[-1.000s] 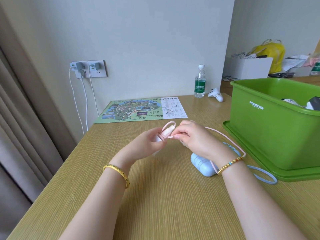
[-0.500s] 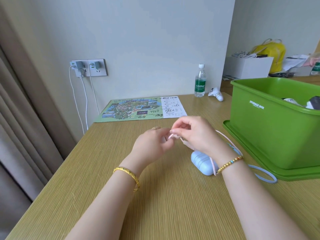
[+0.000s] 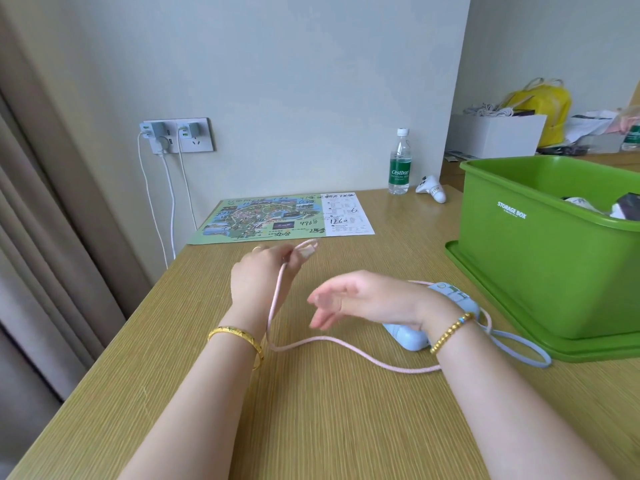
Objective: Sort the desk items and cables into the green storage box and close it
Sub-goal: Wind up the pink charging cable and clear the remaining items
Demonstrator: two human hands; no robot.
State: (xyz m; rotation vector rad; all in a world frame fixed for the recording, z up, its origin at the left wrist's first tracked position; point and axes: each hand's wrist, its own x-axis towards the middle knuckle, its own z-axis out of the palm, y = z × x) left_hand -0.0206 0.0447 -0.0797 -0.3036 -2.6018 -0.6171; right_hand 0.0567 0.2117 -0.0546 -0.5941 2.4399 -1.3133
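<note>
My left hand (image 3: 260, 276) pinches the plug end of a pink cable (image 3: 349, 344), held just above the wooden desk. The cable drops from my fingers and trails right across the desk, passing under my right wrist. My right hand (image 3: 360, 301) hovers open, fingers spread and blurred, touching nothing. Behind my right wrist lies a light blue device (image 3: 408, 336) with a blue strap loop (image 3: 519, 348). The green storage box (image 3: 540, 258) stands open at the right on its green lid (image 3: 491, 306), with several items inside.
A printed map sheet (image 3: 277, 218) lies near the wall. A water bottle (image 3: 400, 162) and a white controller (image 3: 431, 188) stand at the back of the desk. White chargers and cords (image 3: 162, 188) hang from the wall socket. A curtain hangs at the left.
My hands were together, both working the pink cable. Now my right hand has let go and swung down and right, the cable has uncoiled onto the desk, and my left hand moved forward.
</note>
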